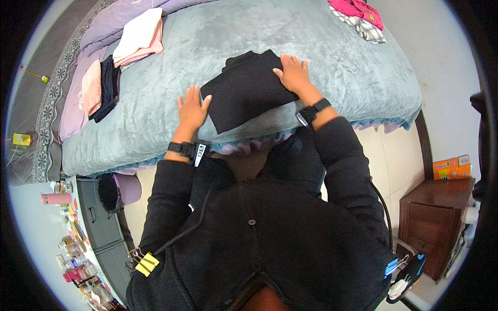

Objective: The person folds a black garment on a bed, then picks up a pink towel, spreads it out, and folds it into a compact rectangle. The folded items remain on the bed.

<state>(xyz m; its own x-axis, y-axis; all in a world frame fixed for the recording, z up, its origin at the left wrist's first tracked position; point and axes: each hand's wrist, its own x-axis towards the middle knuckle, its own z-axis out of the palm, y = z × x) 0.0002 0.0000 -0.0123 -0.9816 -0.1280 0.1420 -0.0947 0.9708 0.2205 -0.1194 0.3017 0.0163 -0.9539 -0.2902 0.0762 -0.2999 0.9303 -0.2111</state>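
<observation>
Left hand point(191, 110) and right hand point(295, 76), fingers outstretched, flank a black fabric garment point(244, 96), seemingly folded bar uneven far layers, near a grey-blue plush bed's point(363, 78) front edge.

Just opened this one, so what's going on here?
A person has both hands at a folded black cloth on a grey-blue bedspread. The left hand is at its left edge; the right hand has its thumb over the right edge. Farther left lies a folded white cloth, and a bright pink cloth lies far right.
</observation>
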